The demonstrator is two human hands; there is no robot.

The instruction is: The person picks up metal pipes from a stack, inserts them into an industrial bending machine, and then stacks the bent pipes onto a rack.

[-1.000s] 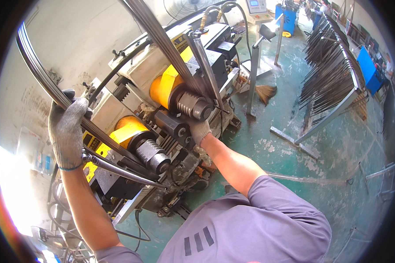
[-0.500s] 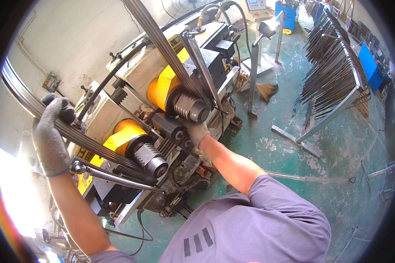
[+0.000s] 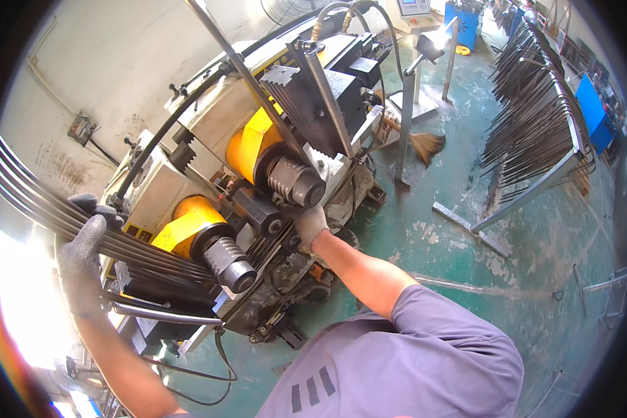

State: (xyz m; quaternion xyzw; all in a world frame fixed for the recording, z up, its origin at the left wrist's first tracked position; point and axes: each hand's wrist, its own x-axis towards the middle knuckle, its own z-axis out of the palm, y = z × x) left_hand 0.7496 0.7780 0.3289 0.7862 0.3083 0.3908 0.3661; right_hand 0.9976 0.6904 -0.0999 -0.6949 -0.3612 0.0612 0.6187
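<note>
My gloved left hand (image 3: 83, 247) is closed around a fanned bundle of long metal rods (image 3: 31, 188). These rods slope from the upper left down to the ridged black roller (image 3: 230, 261) of a bending machine. Beneath the second ridged roller (image 3: 296, 180), my gloved right hand (image 3: 311, 224) reaches in beside a black block (image 3: 258, 209); its fingers are mostly hidden there. Another upright rod (image 3: 240, 66) rises past the yellow housing (image 3: 252, 148) of that roller. Behind it, a grooved dark block (image 3: 296, 104) stands apart from the rod.
To the right, many bent dark rods (image 3: 536, 104) hang on a metal rack (image 3: 526, 191). A broom (image 3: 425, 145) rests near a metal post (image 3: 403, 132). A control box (image 3: 412, 10) stands at the back. Black cables (image 3: 223, 390) loop below the machine.
The grooved block by the right roller has drawn away from the rods, and the spring bar at left has dropped. The left rods have fanned apart. My right hand has barely moved.
</note>
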